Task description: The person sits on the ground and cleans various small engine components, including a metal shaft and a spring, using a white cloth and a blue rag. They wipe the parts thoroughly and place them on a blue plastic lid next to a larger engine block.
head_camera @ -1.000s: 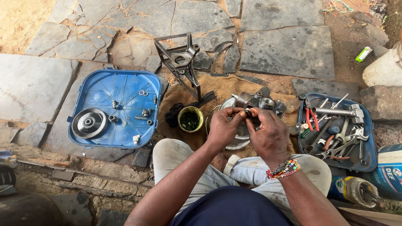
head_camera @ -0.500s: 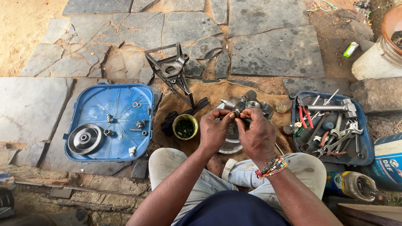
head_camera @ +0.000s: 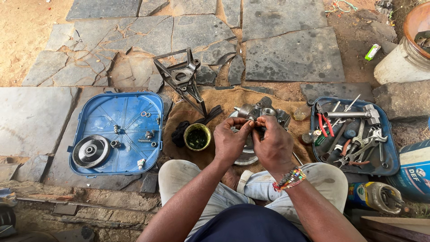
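Left hand (head_camera: 229,142) and right hand (head_camera: 273,144) meet above the metal housing (head_camera: 263,112) on the burlap cloth (head_camera: 224,101), fingertips pinched together on a small part too hidden to identify. Working low over the cloth would catch anything dropped; green tin (head_camera: 197,136) stands just left.

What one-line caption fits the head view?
Both hands, left hand and right hand, pinch a small part over a metal housing, between blue tray and tool tray.
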